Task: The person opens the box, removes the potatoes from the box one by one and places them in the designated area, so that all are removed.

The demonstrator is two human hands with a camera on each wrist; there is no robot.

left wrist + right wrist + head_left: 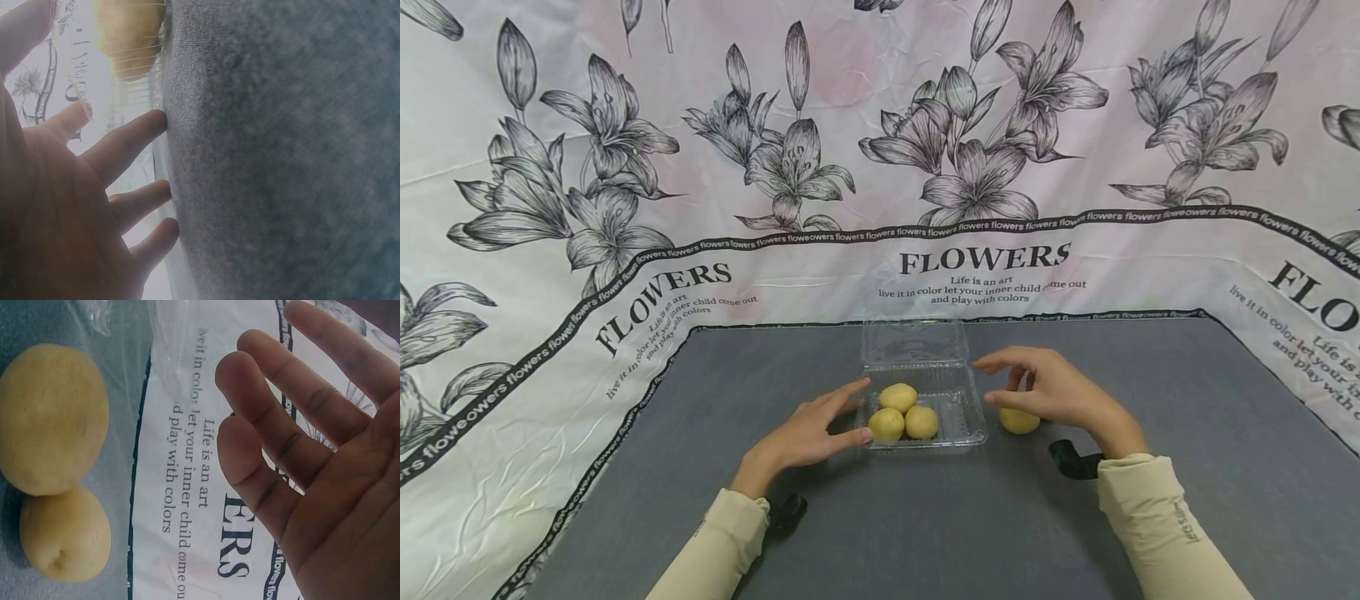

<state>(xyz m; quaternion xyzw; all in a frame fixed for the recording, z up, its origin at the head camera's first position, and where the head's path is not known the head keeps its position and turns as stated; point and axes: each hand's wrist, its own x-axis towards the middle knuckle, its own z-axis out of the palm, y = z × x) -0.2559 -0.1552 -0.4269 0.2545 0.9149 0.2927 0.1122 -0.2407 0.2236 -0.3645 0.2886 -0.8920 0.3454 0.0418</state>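
Glossy plastic box [961,419], potatoes [53,419] — smooth and matt, grainy cloth-like tabletop [925,533]

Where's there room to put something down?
Grey table is bare between the sleeves, in front of the clear box, and left of the left hand. The box's right side is bare too. Crowded: its left side, with three potatoes, and by the right hand, with two more potatoes.

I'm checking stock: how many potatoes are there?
5: three potatoes in the clear container, two loose potatoes on the table beside it, one hidden in the head view.
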